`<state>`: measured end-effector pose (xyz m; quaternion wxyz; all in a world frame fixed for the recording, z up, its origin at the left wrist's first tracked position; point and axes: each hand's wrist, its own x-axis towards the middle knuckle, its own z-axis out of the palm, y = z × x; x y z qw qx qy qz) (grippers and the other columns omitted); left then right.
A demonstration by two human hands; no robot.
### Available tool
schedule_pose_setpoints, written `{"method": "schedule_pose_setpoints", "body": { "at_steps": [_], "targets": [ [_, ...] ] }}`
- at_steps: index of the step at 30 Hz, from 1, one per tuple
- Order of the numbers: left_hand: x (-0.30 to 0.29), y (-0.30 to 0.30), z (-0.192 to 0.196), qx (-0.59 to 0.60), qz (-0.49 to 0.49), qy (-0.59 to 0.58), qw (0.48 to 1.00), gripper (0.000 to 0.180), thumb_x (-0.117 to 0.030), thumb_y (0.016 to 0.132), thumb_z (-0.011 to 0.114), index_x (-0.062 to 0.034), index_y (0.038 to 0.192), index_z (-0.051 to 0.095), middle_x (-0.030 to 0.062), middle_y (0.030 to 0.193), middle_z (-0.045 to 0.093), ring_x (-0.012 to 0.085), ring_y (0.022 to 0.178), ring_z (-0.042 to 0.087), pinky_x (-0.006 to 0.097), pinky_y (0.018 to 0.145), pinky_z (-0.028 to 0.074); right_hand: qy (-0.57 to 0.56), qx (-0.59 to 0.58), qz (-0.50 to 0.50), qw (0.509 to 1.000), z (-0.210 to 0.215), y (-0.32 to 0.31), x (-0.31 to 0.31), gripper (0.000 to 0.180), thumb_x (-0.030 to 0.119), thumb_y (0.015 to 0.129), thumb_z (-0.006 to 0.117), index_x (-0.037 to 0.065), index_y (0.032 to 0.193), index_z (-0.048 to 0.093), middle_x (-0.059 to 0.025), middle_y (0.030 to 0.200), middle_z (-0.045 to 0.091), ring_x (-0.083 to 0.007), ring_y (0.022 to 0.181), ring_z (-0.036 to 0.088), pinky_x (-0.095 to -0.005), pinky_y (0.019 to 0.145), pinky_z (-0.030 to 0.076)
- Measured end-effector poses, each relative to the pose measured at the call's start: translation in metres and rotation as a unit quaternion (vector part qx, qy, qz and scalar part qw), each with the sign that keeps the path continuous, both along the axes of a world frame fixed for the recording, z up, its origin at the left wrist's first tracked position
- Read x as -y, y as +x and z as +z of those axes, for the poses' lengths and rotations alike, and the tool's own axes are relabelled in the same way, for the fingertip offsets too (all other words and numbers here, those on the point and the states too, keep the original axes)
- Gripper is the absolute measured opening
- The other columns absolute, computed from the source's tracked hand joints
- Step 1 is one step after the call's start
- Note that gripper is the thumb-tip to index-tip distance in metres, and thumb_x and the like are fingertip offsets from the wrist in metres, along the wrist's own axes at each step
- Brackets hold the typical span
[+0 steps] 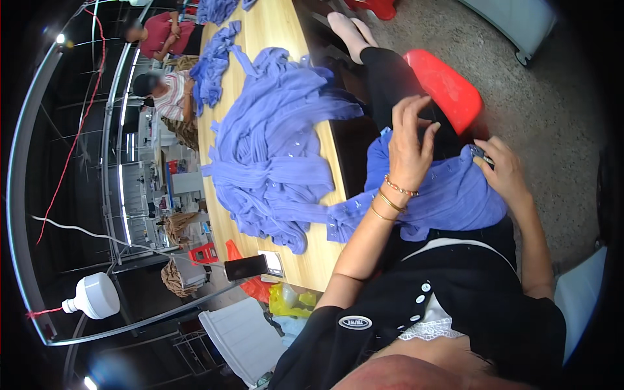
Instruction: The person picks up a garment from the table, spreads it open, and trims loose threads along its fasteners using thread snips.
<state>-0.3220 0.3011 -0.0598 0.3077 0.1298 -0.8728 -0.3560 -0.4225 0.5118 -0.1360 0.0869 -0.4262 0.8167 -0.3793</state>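
A purple-blue knit garment [448, 201] with small pale marks along its edge is spread over my lap. My right hand [504, 170] pinches the garment's edge at its far right corner; something small and dark shows at its fingertips, too small to make out. Raised over the cloth, my left hand [411, 133] has its fingers apart and curved, with nothing visible in them; bracelets circle its wrist. A strip of the cloth runs from my lap, under my left forearm, to a large heap of purple-blue garments [266, 143] on the wooden table [296, 263].
More purple-blue garments [218, 68] lie farther along the table. A phone [246, 267] sits at its near edge, beside red and yellow plastic bags [286, 300]. A red stool [448, 91] stands past my knees. Two people [172, 91] are across the table. A white lamp bulb [97, 296] hangs at left.
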Motion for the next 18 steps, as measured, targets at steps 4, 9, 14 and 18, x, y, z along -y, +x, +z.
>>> {"method": "schedule_pose_setpoints", "body": {
  "at_steps": [4,9,14,18],
  "targets": [
    [0.013,0.010,-0.012,0.024,-0.051,-0.047,0.997,0.012,-0.006,0.082,0.074,-0.0008,0.090,0.067,0.0118,0.100,0.065,0.0238,0.084,0.064,0.034,0.073,0.052,-0.022,-0.023,-0.029,0.999,-0.011,-0.006,0.006,0.047,0.021,0.084,0.071,0.011,0.128,0.060,-0.0123,0.098,0.060,-0.0313,0.085,0.062,-0.0396,0.072,0.050],
    [0.034,0.031,-0.033,-0.022,0.030,0.038,0.999,0.013,-0.008,0.085,0.075,-0.0014,0.095,0.071,0.0068,0.104,0.064,0.0117,0.092,0.063,0.023,0.072,0.052,-0.053,-0.003,-0.016,0.998,0.004,-0.009,0.012,0.026,0.018,0.086,0.069,0.005,0.109,0.067,-0.0133,0.089,0.063,-0.0298,0.080,0.063,-0.0371,0.071,0.051],
    [0.039,0.058,-0.050,0.096,0.083,0.087,0.988,0.023,-0.022,0.087,0.074,-0.0007,0.080,0.071,0.0084,0.085,0.071,0.0179,0.077,0.066,0.029,0.072,0.051,-0.041,-0.001,-0.007,0.999,0.007,-0.003,0.017,0.020,0.016,0.088,0.069,0.002,0.101,0.070,-0.0164,0.090,0.068,-0.0325,0.080,0.067,-0.0378,0.071,0.052],
    [0.023,0.074,-0.067,0.150,0.053,0.085,0.984,0.012,-0.016,0.085,0.073,-0.0047,0.089,0.072,0.0084,0.088,0.070,0.0209,0.078,0.067,0.030,0.072,0.052,-0.040,0.018,0.011,0.999,0.011,0.002,0.020,0.018,0.014,0.086,0.070,0.001,0.099,0.071,-0.0165,0.089,0.068,-0.0305,0.079,0.067,-0.0366,0.070,0.052]
  ]
}}
